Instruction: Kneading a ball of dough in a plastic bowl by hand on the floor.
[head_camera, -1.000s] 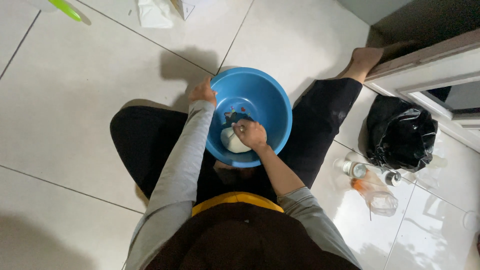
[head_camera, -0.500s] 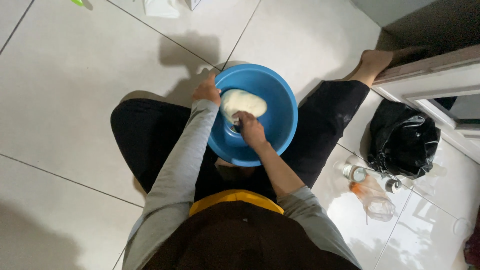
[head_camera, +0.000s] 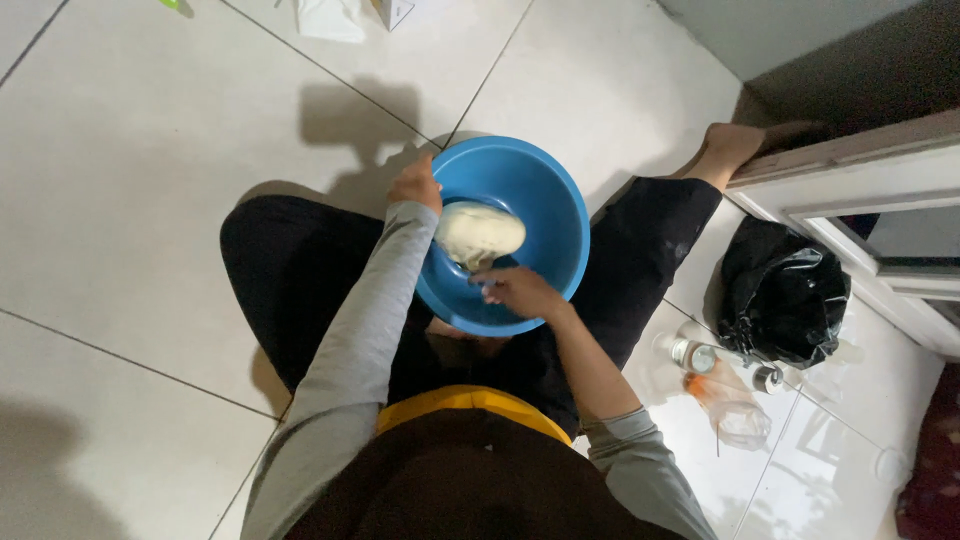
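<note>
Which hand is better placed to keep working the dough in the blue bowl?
Right, likely. The right hand is inside the blue bowl, just below the dough. The left hand grips the bowl's rim, steadying it, so it would probably have to let go first.

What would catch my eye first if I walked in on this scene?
Most striking is the bright blue plastic basin on the pale tiled floor, set between the knees of a seated person. A pale lump of dough lies inside it; the left hand grips the rim and the right hand reaches in beside the dough. To the right, a black plastic bag sits by a white cabinet.
</note>
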